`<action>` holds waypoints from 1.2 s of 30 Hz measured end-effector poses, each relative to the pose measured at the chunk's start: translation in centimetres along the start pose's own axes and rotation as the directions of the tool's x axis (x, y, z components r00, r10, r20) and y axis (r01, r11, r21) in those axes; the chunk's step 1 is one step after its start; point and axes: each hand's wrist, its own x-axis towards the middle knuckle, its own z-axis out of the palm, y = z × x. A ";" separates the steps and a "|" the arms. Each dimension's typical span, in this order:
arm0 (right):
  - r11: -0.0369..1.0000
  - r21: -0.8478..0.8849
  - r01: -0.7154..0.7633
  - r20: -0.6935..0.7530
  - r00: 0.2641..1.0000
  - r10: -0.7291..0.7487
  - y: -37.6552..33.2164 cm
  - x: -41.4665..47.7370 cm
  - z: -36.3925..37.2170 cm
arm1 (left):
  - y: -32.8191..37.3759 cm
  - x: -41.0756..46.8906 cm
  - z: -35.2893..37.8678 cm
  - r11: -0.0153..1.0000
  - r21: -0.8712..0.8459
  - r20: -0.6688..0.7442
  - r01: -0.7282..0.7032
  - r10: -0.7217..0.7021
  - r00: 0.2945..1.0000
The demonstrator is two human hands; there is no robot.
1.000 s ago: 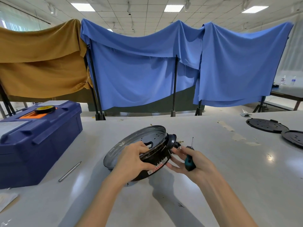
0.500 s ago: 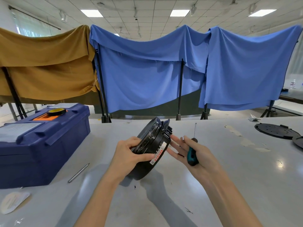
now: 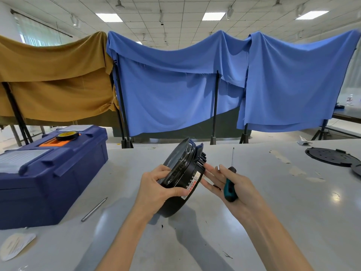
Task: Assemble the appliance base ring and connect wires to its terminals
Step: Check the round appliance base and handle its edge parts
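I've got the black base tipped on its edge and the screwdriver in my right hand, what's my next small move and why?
Probably rotate the base with the left hand so its underside faces you: that side, which fingers of the right hand touch, is turned away, and the screwdriver sits parked in the palm.

Blue toolbox (image 3: 52, 173), tape roll (image 3: 67, 135) atop, metal rod (image 3: 94, 209) beside, draped cloths (image 3: 175, 90)
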 end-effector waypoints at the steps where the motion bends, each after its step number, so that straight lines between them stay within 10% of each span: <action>1: 1.000 0.000 0.000 -0.004 1.000 0.000 0.0 0.0 0.0 | 0.0 -0.1 0.2 1.000 0.005 -0.016 -0.005 0.005 1.000; 20: 0.992 0.061 0.113 0.225 0.966 -0.124 -0.5 -0.1 4.2 | 1.6 0.5 -2.4 0.854 -0.467 -0.049 0.232 -0.287 0.957; 36: 0.977 -0.065 0.204 0.086 0.976 -0.198 1.4 0.1 4.0 | 1.7 0.6 -2.3 0.858 -0.442 -0.005 0.263 -0.295 0.955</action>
